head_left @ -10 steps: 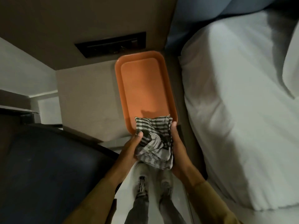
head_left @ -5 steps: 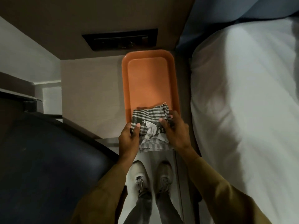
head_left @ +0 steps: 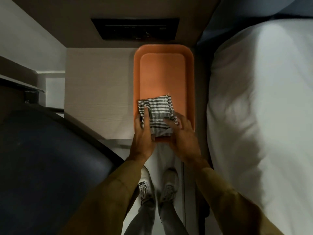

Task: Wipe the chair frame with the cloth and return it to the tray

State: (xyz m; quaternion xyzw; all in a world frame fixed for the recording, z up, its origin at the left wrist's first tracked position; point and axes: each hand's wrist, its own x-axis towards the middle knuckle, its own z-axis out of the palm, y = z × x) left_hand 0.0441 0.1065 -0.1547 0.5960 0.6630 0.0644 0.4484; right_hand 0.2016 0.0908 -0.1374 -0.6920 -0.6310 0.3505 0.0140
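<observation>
Upper two-thirds of tray bare, open from above. Worktop left of tray also free. Right side tight: bed just beside tray rim. Dark panel blocks top centre. Chair fills lower left, approx. to worktop edge.
</observation>
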